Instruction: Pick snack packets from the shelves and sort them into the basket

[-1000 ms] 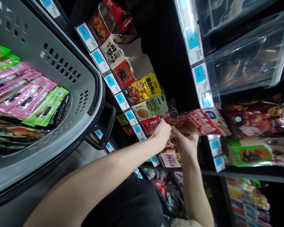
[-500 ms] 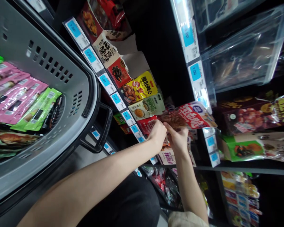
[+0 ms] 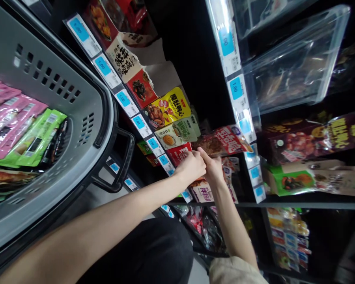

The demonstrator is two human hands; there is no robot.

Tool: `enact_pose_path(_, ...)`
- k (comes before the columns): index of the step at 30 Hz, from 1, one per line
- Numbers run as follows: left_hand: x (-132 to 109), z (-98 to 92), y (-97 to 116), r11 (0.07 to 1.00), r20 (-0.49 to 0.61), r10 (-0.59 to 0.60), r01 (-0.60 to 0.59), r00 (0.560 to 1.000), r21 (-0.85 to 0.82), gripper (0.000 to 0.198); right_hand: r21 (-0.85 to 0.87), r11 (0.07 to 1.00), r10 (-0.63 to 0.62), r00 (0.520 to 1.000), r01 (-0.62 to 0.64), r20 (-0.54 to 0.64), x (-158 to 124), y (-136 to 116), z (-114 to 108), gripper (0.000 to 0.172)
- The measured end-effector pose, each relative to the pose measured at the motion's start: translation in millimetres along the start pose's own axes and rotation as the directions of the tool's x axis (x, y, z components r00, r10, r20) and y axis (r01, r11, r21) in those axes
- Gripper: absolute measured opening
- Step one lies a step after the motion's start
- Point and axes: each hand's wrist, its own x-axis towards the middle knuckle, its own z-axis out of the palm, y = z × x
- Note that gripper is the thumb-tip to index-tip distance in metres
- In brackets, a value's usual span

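The grey basket (image 3: 56, 59) fills the left of the frame, probably parked there so the shelf is within arm's reach. Near the centre a red packet (image 3: 220, 142) slants, apparently gripped at its near end, leaving most of its white characters uncovered. The right hand (image 3: 213, 167) seems closed on that end; the left hand (image 3: 192, 167) is curled just beside it, its hold hidden. Left of the packet, a yellow carton (image 3: 170, 108) reads "DUCKHEART"; blue-and-white price tags (image 3: 124, 98) show "1.00".

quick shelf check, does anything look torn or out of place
Yes: the cream box and the red box beside it have ragged, torn-looking edges, unlike the smooth outline of the neighbouring yellow package. That may just be how they were opened.
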Motion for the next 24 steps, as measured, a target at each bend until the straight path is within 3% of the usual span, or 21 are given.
enact_pose_path(3,2,-0.4,-3,0.997,0.02,0.006,-0.004,1.0,-0.075,0.04,-0.08,0.99,-0.114,0.992,0.119,0.061,0,-6,-8,0.041)
enact_pose_path(6,2,0.6,-4,0.998,-0.005,0.007,-0.007,1.0,-0.07,0.037,-0.24,0.906,-0.364,0.931,0.349,-0.021,1,-10,-18,0.041)
enact_pose_path(8,0,1.7,-4,0.999,-0.032,0.003,-0.004,0.999,-0.039,0.038,-0.32,0.864,-0.428,0.902,0.39,-0.054,3,-9,-25,0.045)
enact_pose_path(17,-7,-2.4,-2,1.0,-0.07,0.019,-0.018,0.997,0.025,0.041,-0.41,0.887,-0.246,0.969,0.21,-0.036,16,-15,-24,0.044)
enact_pose_path(21,-2,-4.1,-2,0.995,-0.099,0.08,-0.074,0.992,0.068,0.035,-0.517,0.839,-0.226,0.973,0.168,-0.05,12,-15,-23,0.038)
enact_pose_path(24,0,-4.7,-3,0.991,-0.101,0.119,-0.112,0.988,0.074,0.032,-0.657,0.753,-0.049,0.994,-0.028,-0.097,10,-13,-27,0.044)
